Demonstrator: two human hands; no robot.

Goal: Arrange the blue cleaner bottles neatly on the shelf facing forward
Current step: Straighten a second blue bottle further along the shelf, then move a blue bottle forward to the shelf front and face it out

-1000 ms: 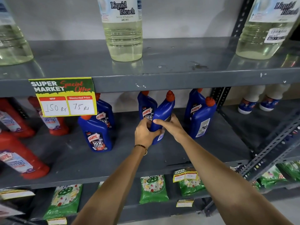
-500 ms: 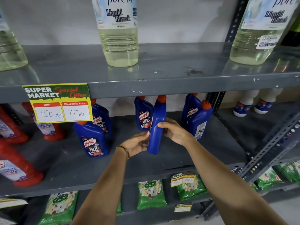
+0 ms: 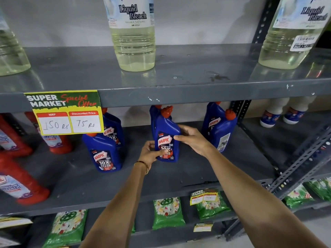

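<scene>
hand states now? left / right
Left hand: closed on the middle blue bottle, low on its label.
Right hand: closed on the same bottle's side.

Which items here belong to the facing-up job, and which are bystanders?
Job: held blue bottle, left hand, right hand, front-left blue bottle, right blue bottle.
Bystanders: bleach bottles, red cleaner bottles, green packets, price sign.

Both forearms are showing bare right up to the frame's lower edge, no sleeves coming into view. The left hand (image 3: pixel 149 153) is wearing a thin gold-coloured bangle (image 3: pixel 143 165) at the wrist. The right hand (image 3: pixel 194 139) is wearing nothing at all.
</scene>
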